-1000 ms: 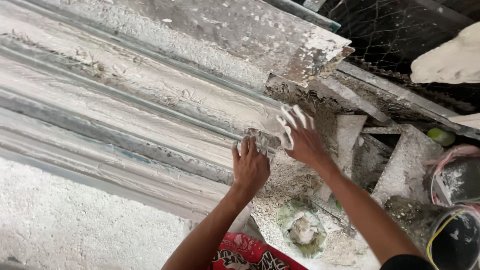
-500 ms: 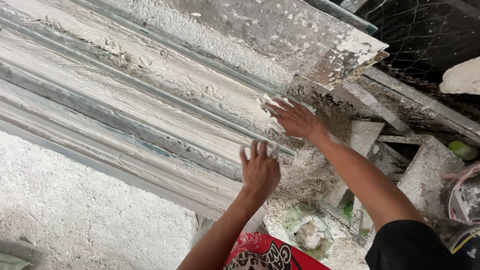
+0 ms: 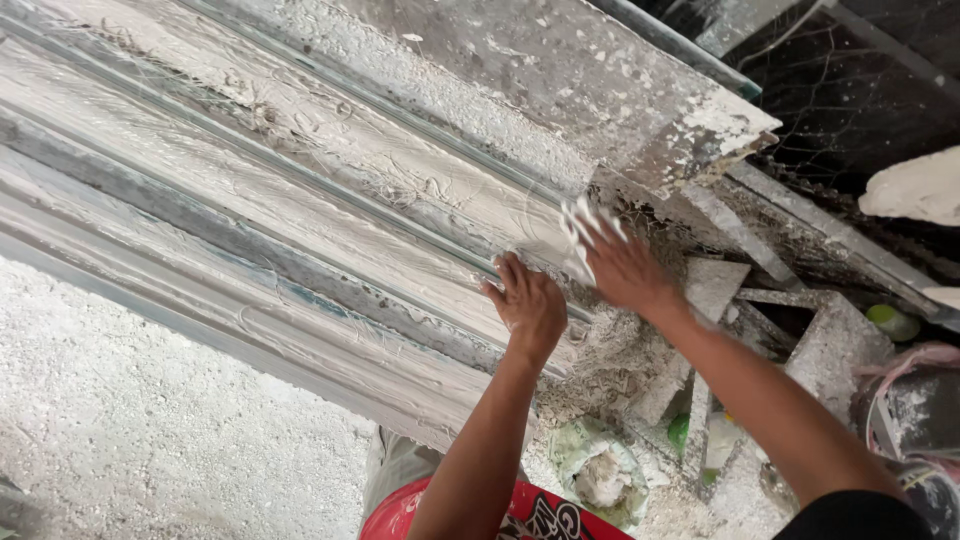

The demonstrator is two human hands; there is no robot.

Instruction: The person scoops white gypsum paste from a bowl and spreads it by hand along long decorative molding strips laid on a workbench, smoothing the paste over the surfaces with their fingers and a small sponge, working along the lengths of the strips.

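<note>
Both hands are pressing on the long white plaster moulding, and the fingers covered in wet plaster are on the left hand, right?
Not quite: in the head view, the plaster-coated fingers belong to the right hand. The left hand also rests on the long white plaster moulding.

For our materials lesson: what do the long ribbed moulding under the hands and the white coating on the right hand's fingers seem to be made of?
Long ribbed moulding: apparently plaster laid with fibres, matt, chalky white and rough; loose strands show in its grooves. The grey strips along it could be metal or bare mould; unclear.
Coating on the right hand: probably wet plaster, a thick white smear on the fingers.
</note>
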